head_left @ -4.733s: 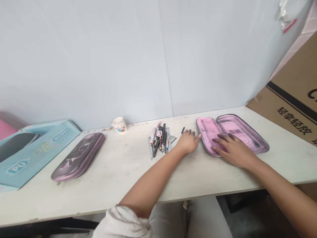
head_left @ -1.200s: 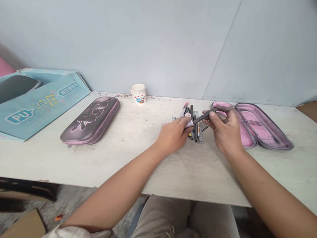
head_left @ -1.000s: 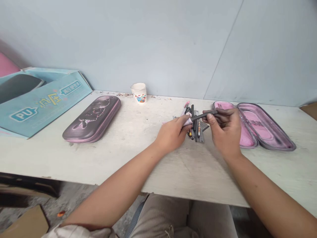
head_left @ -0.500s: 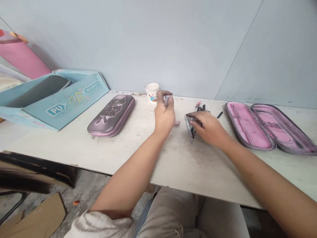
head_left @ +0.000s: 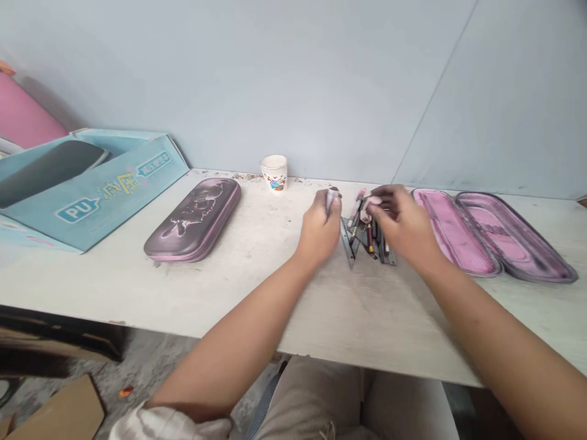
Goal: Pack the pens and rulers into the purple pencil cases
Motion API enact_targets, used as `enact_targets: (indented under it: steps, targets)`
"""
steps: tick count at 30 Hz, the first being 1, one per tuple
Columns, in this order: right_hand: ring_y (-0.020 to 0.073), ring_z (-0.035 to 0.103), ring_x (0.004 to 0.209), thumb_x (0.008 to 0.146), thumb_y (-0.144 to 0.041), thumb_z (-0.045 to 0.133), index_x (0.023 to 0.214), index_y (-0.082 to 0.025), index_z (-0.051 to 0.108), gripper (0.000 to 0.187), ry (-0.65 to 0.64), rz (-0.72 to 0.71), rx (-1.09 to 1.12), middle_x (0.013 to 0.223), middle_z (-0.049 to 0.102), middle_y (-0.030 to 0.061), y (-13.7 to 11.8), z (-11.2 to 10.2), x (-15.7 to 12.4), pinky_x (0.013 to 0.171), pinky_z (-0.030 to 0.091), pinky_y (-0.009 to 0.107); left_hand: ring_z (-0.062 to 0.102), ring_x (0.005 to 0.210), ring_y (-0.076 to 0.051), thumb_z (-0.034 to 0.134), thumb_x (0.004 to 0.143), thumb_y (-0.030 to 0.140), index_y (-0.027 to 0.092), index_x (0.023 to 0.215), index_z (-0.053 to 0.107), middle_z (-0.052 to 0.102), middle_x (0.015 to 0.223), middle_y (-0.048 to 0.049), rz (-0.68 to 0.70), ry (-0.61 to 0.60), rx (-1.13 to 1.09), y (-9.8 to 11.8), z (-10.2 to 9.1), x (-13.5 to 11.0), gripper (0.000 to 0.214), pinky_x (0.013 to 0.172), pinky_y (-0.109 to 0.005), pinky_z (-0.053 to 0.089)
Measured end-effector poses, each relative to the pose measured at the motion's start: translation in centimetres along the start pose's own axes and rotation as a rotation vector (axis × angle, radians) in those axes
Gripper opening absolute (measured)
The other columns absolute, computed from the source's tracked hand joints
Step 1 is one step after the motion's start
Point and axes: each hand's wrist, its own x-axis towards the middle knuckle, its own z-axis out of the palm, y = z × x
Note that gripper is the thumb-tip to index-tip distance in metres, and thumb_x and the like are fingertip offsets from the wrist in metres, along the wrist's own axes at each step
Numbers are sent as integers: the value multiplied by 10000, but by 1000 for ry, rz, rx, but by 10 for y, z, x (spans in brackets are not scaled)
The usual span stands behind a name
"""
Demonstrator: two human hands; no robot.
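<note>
My left hand is closed around a small pale lilac cylinder, whose kind I cannot make out. Just to its right, my right hand pinches a small pale pink block, blurred. Between and under the hands lies a pile of stationery: pencils, dark pens and a clear set square. The right hand's fingers hide part of this pile. Right of it, an open pencil case shows its pink lining.
A closed dark pencil case with a pink pattern lies on the left of the table. Behind stands a paper cup near the wall. At far left is a blue cardboard box with a dark case inside.
My right hand has lifted off the stationery pile, now with the pink block in its fingers. My left hand has moved right, next to the pile, still holding the lilac cylinder.
</note>
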Motion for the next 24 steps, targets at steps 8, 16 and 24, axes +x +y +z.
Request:
enact_targets:
  steps: [8, 16, 24]
  targets:
    - [148, 620, 934, 798, -352, 574, 949, -236, 486, 210, 166, 161, 531, 949, 635, 12, 2, -9, -18, 845, 519, 354, 480, 636, -147, 601, 756, 175, 216, 890, 625, 565, 653, 17, 124, -332, 292, -4, 20, -26, 143, 647, -222, 332]
    - [153, 635, 905, 779, -324, 590, 875, -229, 541, 144, 128, 179, 519, 935, 663, 9, 1, -5, -22, 823, 520, 340, 457, 569, -139, 563, 780, 209, 205, 838, 592, 538, 616, 11, 235, -346, 515, -8, 16, -24, 65, 620, -239, 333]
    - [154, 635, 857, 790, -380, 574, 814, -229, 519, 162, 74, 220, 568, 900, 660, -4, -4, 3, -27, 783, 517, 341, 518, 554, -141, 609, 744, 223, 231, 1088, 487, 595, 750, -6, 195, -252, 431, -11, 17, -28, 365, 635, -253, 380]
